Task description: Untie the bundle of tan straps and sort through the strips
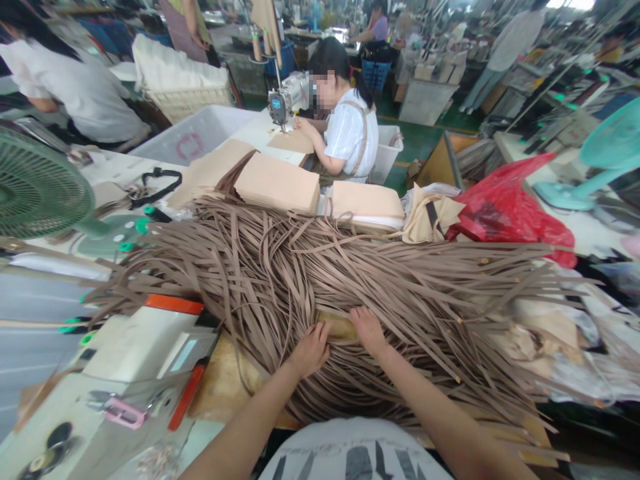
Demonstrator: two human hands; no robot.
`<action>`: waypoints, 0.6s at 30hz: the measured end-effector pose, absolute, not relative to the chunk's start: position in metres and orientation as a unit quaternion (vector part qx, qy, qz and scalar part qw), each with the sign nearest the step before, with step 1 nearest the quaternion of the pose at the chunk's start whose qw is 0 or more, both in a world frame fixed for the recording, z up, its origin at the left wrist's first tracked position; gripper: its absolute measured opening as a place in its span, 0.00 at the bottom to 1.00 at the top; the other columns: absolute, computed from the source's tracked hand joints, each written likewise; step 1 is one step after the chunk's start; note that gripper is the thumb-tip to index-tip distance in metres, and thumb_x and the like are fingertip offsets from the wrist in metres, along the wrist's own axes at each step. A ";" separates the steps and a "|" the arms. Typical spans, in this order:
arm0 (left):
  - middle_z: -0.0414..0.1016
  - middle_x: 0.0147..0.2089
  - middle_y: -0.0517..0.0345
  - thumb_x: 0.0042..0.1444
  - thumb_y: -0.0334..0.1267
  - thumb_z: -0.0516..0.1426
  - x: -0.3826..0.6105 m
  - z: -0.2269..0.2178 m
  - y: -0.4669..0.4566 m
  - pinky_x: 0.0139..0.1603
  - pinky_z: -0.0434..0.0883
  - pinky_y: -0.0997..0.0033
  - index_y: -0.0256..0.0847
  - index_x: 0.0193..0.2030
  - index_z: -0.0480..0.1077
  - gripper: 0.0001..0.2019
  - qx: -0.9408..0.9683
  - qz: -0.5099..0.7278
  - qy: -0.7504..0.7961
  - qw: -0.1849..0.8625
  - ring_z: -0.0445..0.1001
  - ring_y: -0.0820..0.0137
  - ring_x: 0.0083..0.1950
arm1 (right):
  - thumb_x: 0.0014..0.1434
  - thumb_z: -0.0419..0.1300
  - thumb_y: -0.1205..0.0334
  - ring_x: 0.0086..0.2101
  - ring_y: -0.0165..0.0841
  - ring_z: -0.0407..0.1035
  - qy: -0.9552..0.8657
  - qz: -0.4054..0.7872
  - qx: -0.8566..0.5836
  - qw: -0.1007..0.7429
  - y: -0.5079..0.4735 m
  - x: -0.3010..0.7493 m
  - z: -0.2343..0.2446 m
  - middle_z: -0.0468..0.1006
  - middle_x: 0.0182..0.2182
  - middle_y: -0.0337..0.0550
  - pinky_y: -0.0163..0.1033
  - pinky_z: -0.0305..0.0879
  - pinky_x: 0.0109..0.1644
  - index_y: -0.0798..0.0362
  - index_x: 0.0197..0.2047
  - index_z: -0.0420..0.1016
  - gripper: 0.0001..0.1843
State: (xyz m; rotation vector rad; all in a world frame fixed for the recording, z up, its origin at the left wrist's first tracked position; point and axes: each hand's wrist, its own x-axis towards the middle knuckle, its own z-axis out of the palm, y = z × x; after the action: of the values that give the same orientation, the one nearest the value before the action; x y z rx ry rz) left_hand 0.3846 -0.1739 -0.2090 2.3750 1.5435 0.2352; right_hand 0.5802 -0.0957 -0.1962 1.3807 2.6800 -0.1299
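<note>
A wide, tangled heap of long, flat brown straps covers the worktable in front of me. My left hand is in the middle of the heap, its fingers bent and closed on straps. Just to its right, my right hand has its fingers curled over more straps. Between the two hands shows a small yellowish-brown patch, similar in colour to the board under the heap's left side. Whether it is that board or a separate piece, I cannot tell. Straps partly hide my fingertips.
A sewing machine head and pink-handled snips are at left, near a green fan. Beige panel stacks and a red plastic bag line the back. A co-worker sews beyond.
</note>
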 end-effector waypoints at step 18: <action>0.70 0.39 0.51 0.53 0.35 0.54 0.390 -0.207 -0.174 0.61 0.57 0.59 0.36 0.37 0.68 0.07 0.858 0.057 0.489 0.144 0.66 0.61 0.46 | 0.60 0.48 0.74 0.43 0.40 0.60 0.907 -0.008 0.419 0.034 -0.059 0.576 -0.207 0.69 0.40 0.50 0.45 0.58 0.49 0.57 0.41 0.69 0.11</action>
State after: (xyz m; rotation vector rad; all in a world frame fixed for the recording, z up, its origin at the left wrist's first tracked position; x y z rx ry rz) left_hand 0.3904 -0.1737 -0.2074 2.4737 1.4098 0.1641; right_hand 0.5759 -0.0590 -0.2069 1.2884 2.7897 -0.0254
